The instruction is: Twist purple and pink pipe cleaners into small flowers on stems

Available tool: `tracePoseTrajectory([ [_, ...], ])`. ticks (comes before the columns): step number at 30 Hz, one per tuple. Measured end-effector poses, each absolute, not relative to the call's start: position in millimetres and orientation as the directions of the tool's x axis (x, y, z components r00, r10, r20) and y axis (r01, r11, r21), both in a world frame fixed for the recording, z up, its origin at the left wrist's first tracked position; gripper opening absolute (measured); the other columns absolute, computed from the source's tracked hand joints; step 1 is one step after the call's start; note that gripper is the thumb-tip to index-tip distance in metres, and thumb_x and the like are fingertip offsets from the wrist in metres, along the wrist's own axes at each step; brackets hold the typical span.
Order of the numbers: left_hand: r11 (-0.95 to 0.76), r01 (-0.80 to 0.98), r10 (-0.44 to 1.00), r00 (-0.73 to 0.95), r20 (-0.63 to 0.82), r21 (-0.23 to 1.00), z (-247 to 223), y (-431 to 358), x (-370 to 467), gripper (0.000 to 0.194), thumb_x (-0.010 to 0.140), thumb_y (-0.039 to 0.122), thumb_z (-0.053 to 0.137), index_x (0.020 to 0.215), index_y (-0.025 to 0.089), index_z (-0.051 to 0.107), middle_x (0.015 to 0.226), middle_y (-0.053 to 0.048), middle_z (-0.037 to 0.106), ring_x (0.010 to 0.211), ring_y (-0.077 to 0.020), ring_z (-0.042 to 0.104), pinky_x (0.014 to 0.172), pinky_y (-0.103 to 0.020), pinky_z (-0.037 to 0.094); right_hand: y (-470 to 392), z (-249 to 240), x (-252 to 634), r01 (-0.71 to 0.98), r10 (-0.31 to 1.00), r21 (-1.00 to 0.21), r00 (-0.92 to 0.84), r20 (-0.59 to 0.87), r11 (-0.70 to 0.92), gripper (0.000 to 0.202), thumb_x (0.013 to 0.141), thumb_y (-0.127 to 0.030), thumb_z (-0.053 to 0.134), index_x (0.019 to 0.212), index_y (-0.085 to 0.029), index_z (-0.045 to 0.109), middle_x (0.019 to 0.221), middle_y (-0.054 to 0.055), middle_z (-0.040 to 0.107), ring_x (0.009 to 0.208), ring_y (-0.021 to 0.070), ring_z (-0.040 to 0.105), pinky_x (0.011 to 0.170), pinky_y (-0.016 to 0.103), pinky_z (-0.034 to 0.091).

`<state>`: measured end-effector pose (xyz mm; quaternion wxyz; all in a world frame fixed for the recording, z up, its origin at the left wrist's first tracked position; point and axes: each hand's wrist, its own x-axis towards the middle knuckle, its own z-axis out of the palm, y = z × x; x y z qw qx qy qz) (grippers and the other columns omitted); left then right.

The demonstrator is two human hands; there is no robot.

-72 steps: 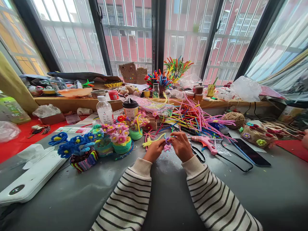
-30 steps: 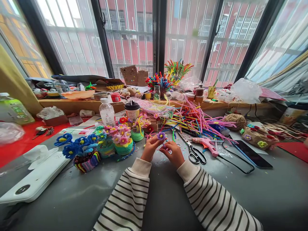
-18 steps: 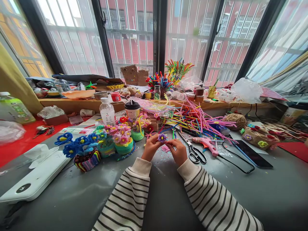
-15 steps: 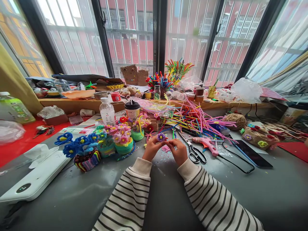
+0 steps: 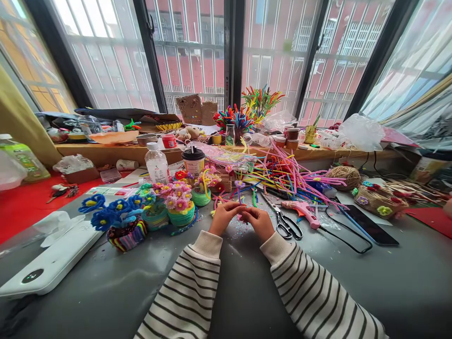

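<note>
A small purple pipe-cleaner flower [image 5: 239, 184] with a yellow centre stands upright on a purple stem [image 5: 239, 195], just above my fingertips. My left hand [image 5: 225, 217] pinches the lower part of the stem. My right hand [image 5: 259, 222] meets it there, its thumb and fingers closed together at the same spot. The stem's lower end is hidden by the fingers. Pink bits and glitter [image 5: 237, 231] lie on the grey table under the hands. Scissors [image 5: 287, 225] and a pink glue gun [image 5: 303, 213] lie just right of my right hand.
Left of my hands stand pots of pink flowers [image 5: 178, 200] and blue flowers [image 5: 118, 212]. A white device [image 5: 52, 256] lies far left. Loose pipe cleaners [image 5: 289, 167] heap behind the hands. A phone [image 5: 370, 225] and a twine-wrapped basket [image 5: 374, 202] are at the right.
The purple flower has risen from between my hands and tipped upright, so its stem now shows. My fingertips have come closer together, and both forearms stay in place.
</note>
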<state>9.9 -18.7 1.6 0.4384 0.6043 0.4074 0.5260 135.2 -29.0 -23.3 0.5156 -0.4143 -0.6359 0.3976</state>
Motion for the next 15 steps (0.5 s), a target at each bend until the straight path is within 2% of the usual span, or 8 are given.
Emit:
tracePoseTrajectory([
  [2,-0.278,0.031,0.957,0.101,0.273,0.96,1,-18,10,0.018,0.052,0.03,0.064,0.062,0.015,0.066,0.064,-0.004,0.064,0.064,-0.0139,0.055,0.064,-0.025,0.044,-28,-22,137,0.09,0.945,-0.946,-0.135,0.297,0.31,0.028,0.064,-0.041,0.054,0.071,-0.015,0.06,0.06,0.004,0.063,0.055,0.0144,0.057,0.056,0.027,0.046],
  [5,-0.253,-0.102,0.967,-0.054,0.249,0.962,-1,-15,8,0.025,0.056,0.033,0.061,0.071,0.014,0.065,0.07,-0.004,0.063,0.065,-0.0129,0.056,0.064,-0.025,0.045,-25,-19,143,0.089,0.952,-0.954,-0.133,0.274,0.287,0.029,0.06,-0.042,0.057,0.07,-0.015,0.06,0.062,0.004,0.063,0.059,0.0157,0.059,0.058,0.027,0.046],
  [7,-0.261,-0.165,0.958,-0.161,0.235,0.951,-4,-11,4,0.03,0.059,0.037,0.058,0.078,0.015,0.064,0.072,-0.003,0.063,0.063,-0.0114,0.056,0.063,-0.024,0.046,-22,-17,149,0.087,0.959,-0.956,-0.071,0.275,0.28,0.032,0.061,-0.045,0.055,0.067,-0.014,0.06,0.06,0.004,0.062,0.057,0.015,0.058,0.057,0.027,0.046],
  [10,-0.28,-0.177,0.946,-0.216,0.24,0.944,-9,-6,-1,0.036,0.061,0.04,0.055,0.087,0.015,0.062,0.069,-0.003,0.062,0.063,-0.0109,0.056,0.06,-0.022,0.045,-17,-14,160,0.064,0.952,-0.957,0.098,0.289,0.284,0.041,0.066,-0.052,0.045,0.064,-0.014,0.059,0.058,0.004,0.061,0.056,0.0136,0.056,0.056,0.025,0.044],
  [13,-0.324,-0.118,0.916,-0.288,0.28,0.939,-13,-4,-4,0.038,0.062,0.041,0.054,0.089,0.015,0.061,0.07,-0.003,0.061,0.063,-0.0108,0.055,0.058,-0.021,0.044,-11,-12,175,0.155,0.908,-0.938,0.244,0.341,0.31,0.043,0.069,-0.052,0.04,0.066,-0.013,0.059,0.064,0.005,0.061,0.06,0.0138,0.055,0.056,0.025,0.042],
  [15,-0.353,-0.059,0.888,-0.337,0.314,0.934,-14,-3,-5,0.037,0.062,0.041,0.054,0.087,0.014,0.061,0.071,-0.003,0.061,0.063,-0.0106,0.054,0.056,-0.02,0.042,-8,-12,185,0.302,0.875,-0.899,0.274,0.399,0.316,0.038,0.069,-0.047,0.044,0.071,-0.013,0.06,0.068,0.006,0.061,0.062,0.0145,0.055,0.058,0.026,0.042],
])
